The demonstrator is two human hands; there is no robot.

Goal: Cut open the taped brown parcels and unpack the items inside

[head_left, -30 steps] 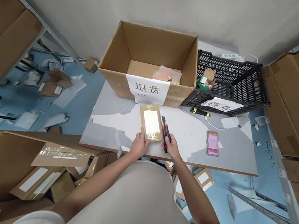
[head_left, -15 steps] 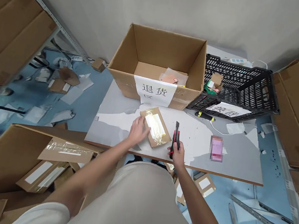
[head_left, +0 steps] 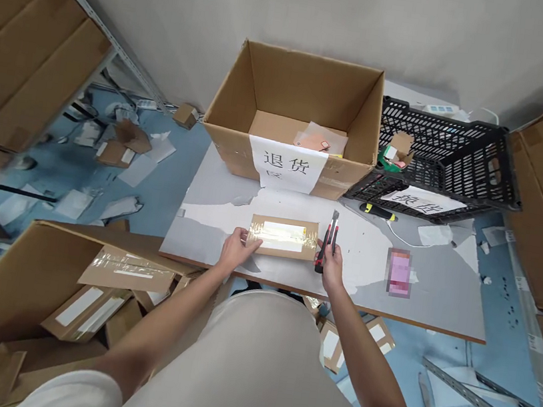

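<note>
A small taped cardboard box (head_left: pixel 283 237) with a white label lies lengthwise before me, near the table's front edge. My left hand (head_left: pixel 237 248) grips its left end, thumb on the top face and fingers behind. In my right hand (head_left: pixel 331 270) is a red and black utility knife (head_left: pixel 327 242), its blade out and pointing away from me. That hand is close by the box's right end, and some fingers are hidden behind the knife.
Behind the small box stand a large open carton (head_left: pixel 228 150) with a paper sign and a black plastic crate (head_left: pixel 463 136). A yellow-black tool (head_left: pixel 378 212) and a pink item (head_left: pixel 400 273) lie on the table (head_left: pixel 444 302). At lower left, a big carton (head_left: pixel 35 264) holds several parcels.
The small box has turned from a slant to lie straight across in front of me. My left hand has shifted to its left end, and my right hand with the knife has moved slightly forward.
</note>
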